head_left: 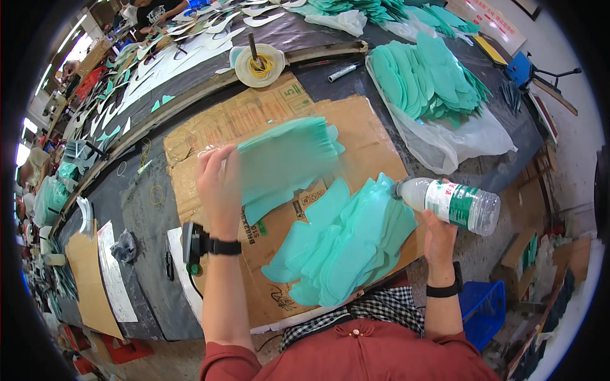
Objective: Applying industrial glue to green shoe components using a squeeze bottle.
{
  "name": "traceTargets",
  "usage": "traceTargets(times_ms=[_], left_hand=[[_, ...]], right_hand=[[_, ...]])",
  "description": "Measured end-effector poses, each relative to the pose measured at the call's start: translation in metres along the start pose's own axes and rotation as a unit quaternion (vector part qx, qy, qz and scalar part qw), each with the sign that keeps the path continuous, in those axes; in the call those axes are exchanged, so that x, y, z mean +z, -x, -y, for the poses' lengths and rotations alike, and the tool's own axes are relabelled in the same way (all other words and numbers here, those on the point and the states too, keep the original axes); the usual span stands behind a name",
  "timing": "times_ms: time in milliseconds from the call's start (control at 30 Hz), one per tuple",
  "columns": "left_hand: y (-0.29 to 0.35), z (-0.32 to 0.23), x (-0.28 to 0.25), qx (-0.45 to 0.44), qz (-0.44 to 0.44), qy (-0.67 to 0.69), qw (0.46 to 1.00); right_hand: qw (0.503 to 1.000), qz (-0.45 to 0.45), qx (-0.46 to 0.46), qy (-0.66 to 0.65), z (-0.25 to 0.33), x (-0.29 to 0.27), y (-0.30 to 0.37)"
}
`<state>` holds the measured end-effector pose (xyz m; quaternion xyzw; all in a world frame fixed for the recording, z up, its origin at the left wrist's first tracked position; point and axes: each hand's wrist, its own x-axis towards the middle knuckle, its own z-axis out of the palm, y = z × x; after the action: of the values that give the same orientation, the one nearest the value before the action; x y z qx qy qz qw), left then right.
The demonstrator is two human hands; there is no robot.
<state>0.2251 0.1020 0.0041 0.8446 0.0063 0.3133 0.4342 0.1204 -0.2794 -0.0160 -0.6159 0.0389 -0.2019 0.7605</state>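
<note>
In my right hand [440,233] is a clear plastic bottle [467,208] with a green and white label, tipped so its neck points left over the near pile. My left hand [219,184] has its fingers curled at the left end of a fanned stack of thin green cut-out pieces [279,159]; blur softens the stack's middle and the fingers' edges. Close to my body lies a loose pile of similar green pieces [349,247], below the bottle's neck. Both stack and pile rest on a flattened cardboard sheet [190,146].
A plastic bag [438,149] holding more green pieces [426,79] lies at the back right. Behind the cardboard stand a tape roll [259,65] and a raised bar [190,86]. White cut-outs [210,41] cover the far table; another person [155,14] is there. A blue crate [484,311] sits lower right.
</note>
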Motion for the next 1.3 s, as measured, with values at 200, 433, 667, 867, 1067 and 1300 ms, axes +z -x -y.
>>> traceTargets(times_ms=[200, 433, 667, 867, 1067, 1300], left_hand=[[0.093, -0.058, -0.034, 0.074, 0.082, 0.012, 0.994], [0.164, -0.081, -0.041, 0.132, 0.229, -0.030, 0.964], [0.184, -0.095, -0.042, 0.107, 0.312, -0.028, 0.944], [0.186, -0.095, -0.045, 0.087, 0.311, -0.010, 0.946], [0.181, -0.093, -0.048, 0.095, 0.331, -0.018, 0.939], [0.177, -0.094, -0.049, 0.104, 0.338, -0.045, 0.934]], right_hand=[[0.992, -0.067, 0.018, -0.109, 0.011, -0.005, -0.009], [0.980, -0.041, -0.172, -0.087, 0.057, 0.012, -0.004], [0.876, 0.268, -0.140, 0.375, 0.075, 0.045, 0.038], [0.928, 0.109, -0.139, 0.328, 0.053, 0.043, 0.033], [0.927, 0.292, -0.024, 0.233, 0.042, 0.029, 0.066], [0.961, -0.003, -0.123, 0.247, 0.036, 0.003, 0.023]])
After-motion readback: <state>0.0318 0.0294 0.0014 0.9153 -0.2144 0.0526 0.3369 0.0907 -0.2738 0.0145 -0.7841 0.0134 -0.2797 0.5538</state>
